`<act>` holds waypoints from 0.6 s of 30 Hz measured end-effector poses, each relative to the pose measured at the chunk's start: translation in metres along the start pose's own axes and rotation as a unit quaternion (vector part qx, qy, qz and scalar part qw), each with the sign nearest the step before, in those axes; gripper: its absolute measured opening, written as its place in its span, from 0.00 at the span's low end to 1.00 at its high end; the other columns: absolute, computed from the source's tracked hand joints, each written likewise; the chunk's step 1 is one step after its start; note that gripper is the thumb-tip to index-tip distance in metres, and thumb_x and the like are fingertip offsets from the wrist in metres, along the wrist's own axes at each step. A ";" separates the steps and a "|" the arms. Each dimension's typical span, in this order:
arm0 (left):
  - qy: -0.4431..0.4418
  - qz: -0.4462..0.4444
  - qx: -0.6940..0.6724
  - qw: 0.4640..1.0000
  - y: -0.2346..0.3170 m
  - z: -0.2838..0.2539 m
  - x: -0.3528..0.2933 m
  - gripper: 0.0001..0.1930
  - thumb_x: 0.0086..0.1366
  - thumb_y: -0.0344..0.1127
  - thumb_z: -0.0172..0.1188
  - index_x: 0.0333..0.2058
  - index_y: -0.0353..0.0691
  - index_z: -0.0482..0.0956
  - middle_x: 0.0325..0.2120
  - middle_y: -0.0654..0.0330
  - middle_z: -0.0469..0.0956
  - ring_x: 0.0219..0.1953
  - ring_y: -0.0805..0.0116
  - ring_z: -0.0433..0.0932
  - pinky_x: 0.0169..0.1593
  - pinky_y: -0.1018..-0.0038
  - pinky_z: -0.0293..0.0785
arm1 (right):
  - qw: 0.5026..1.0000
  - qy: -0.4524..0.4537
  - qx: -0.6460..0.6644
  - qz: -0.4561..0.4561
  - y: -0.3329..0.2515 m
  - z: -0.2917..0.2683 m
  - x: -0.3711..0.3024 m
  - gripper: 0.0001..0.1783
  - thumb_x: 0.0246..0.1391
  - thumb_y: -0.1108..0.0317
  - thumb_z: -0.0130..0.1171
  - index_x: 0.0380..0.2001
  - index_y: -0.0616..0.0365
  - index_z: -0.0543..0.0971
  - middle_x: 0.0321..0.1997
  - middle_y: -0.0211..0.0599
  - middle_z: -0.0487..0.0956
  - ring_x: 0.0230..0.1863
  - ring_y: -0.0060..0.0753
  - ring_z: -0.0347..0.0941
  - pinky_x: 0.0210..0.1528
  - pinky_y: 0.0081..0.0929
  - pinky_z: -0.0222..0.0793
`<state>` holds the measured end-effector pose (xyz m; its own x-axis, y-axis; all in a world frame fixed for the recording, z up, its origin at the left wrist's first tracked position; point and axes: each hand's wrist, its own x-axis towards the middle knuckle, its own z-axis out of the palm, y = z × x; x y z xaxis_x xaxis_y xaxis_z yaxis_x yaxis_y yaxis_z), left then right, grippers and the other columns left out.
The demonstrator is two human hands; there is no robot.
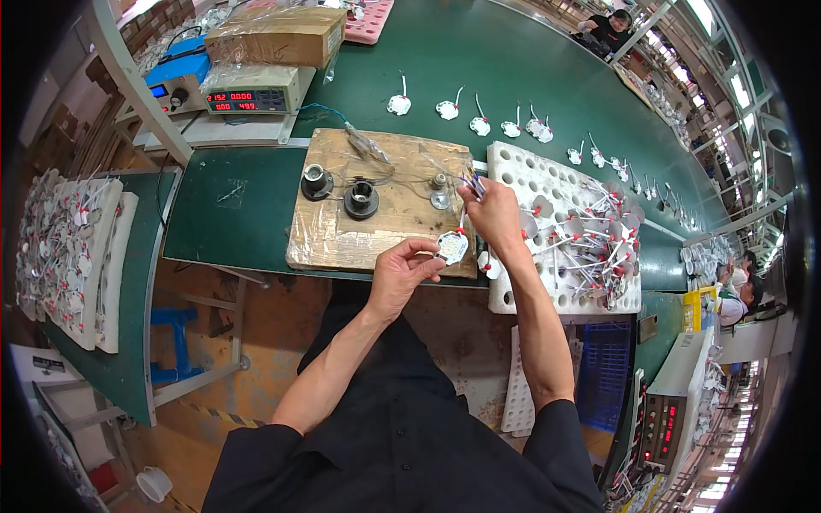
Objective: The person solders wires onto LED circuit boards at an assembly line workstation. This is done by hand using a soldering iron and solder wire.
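Note:
My left hand is closed, pinching a small white LED board by its edge between thumb and fingers. A short lead with a red part rises from the board toward my right hand. That hand is closed too, around something slim with dark bluish tips; its kind is unclear. Beside those tips stands a small metal post on a plastic-wrapped wooden board. Farther left on the wood sit two black round lamp sockets.
A white foam tray piled with LED boards lies right of the wood. More boards line the green conveyor. A red-lit meter and carton stand far left. Loaded trays occupy the left table. Another person sits far off.

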<state>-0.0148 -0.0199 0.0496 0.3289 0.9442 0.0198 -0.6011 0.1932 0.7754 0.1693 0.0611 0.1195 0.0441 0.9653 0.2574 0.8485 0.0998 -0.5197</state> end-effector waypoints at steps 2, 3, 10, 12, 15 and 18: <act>0.018 0.021 0.020 0.999 -0.004 -0.001 -0.001 0.10 0.62 0.24 0.63 0.43 0.32 0.79 0.37 0.59 0.81 0.36 0.72 0.82 0.36 0.80 0.79 | 1.000 -0.006 0.004 -0.001 -0.006 -0.001 -0.002 0.13 0.52 0.60 0.66 0.26 0.61 0.80 0.18 0.51 0.76 0.24 0.57 0.75 0.29 0.46 0.69; 0.018 0.023 0.020 0.999 -0.006 -0.003 -0.003 0.10 0.62 0.24 0.63 0.43 0.32 0.79 0.37 0.59 0.81 0.36 0.72 0.82 0.36 0.80 0.79 | 1.000 -0.014 -0.001 0.012 -0.009 -0.002 -0.003 0.13 0.51 0.61 0.66 0.26 0.61 0.81 0.18 0.51 0.77 0.24 0.57 0.75 0.29 0.46 0.69; 0.075 -0.012 0.025 0.997 -0.003 0.001 -0.003 0.10 0.65 0.27 0.61 0.44 0.31 0.79 0.35 0.57 0.82 0.35 0.71 0.83 0.36 0.81 0.80 | 0.995 -0.065 -0.047 0.060 -0.012 -0.002 -0.002 0.13 0.48 0.61 0.68 0.25 0.62 0.83 0.20 0.54 0.78 0.27 0.57 0.78 0.33 0.46 0.72; 0.101 -0.026 0.004 0.995 -0.004 0.003 -0.002 0.09 0.66 0.28 0.60 0.44 0.31 0.79 0.35 0.57 0.82 0.35 0.71 0.83 0.36 0.81 0.80 | 0.994 -0.072 -0.060 0.048 -0.006 0.003 -0.002 0.13 0.47 0.61 0.68 0.25 0.62 0.83 0.21 0.54 0.79 0.28 0.57 0.78 0.34 0.46 0.73; 0.126 0.012 0.000 0.992 -0.003 0.003 0.004 0.09 0.67 0.28 0.59 0.44 0.30 0.79 0.36 0.56 0.82 0.35 0.72 0.83 0.38 0.79 0.81 | 0.994 -0.080 -0.070 0.036 -0.009 0.002 -0.001 0.13 0.46 0.61 0.68 0.25 0.63 0.83 0.22 0.55 0.79 0.29 0.57 0.79 0.37 0.46 0.75; 0.122 0.063 0.042 0.990 -0.004 0.000 0.010 0.09 0.67 0.28 0.59 0.43 0.29 0.79 0.36 0.56 0.82 0.35 0.74 0.82 0.39 0.79 0.82 | 0.992 -0.082 -0.084 0.040 -0.007 0.006 0.003 0.14 0.45 0.62 0.68 0.25 0.64 0.82 0.23 0.56 0.79 0.31 0.57 0.79 0.38 0.46 0.75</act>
<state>-0.0093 -0.0114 0.0469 0.0630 0.9977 -0.0266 -0.5603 0.0574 0.8263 0.1607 0.0648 0.1188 0.0389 0.9962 0.0773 0.9225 -0.0061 -0.3861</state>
